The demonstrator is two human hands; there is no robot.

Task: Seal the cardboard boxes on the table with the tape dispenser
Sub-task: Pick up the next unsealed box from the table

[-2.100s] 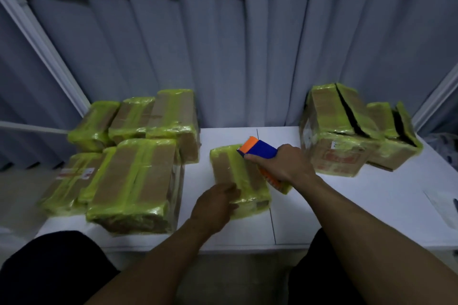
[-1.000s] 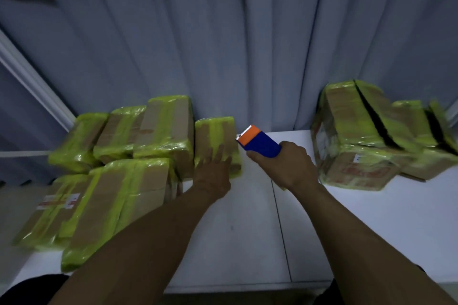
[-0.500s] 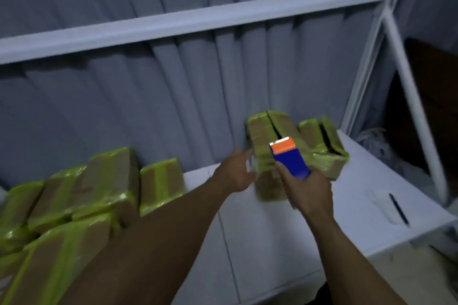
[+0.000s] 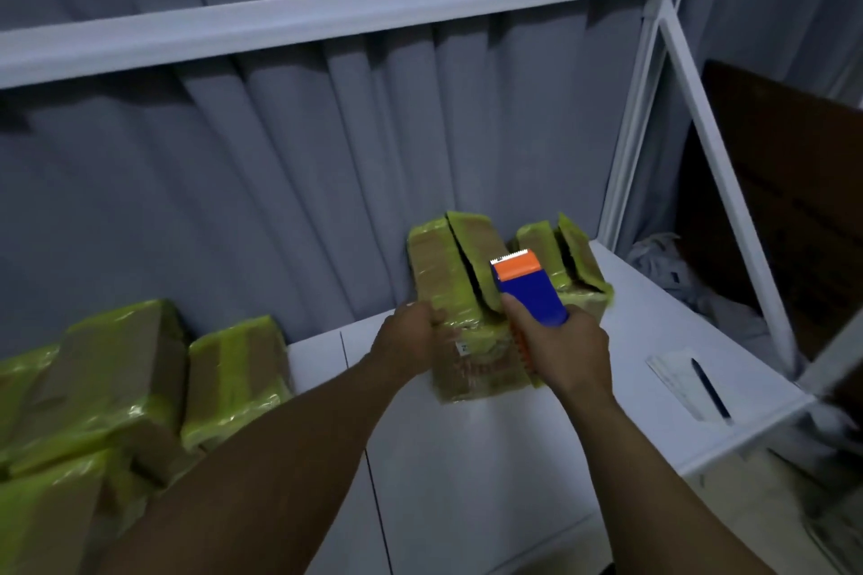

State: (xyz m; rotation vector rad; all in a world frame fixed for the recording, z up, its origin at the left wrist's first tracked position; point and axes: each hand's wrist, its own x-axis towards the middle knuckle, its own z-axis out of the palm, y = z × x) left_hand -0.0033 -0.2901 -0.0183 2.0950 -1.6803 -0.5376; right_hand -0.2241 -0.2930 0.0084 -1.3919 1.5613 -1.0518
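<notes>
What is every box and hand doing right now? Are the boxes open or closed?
front box: top flaps gaping, unsealed.
back box: top flaps gaping too.
left-side boxes: taped shut.
tape dispenser: held with its blade end up.
left hand: grips the front box.
right hand: grips the tape dispenser.
</notes>
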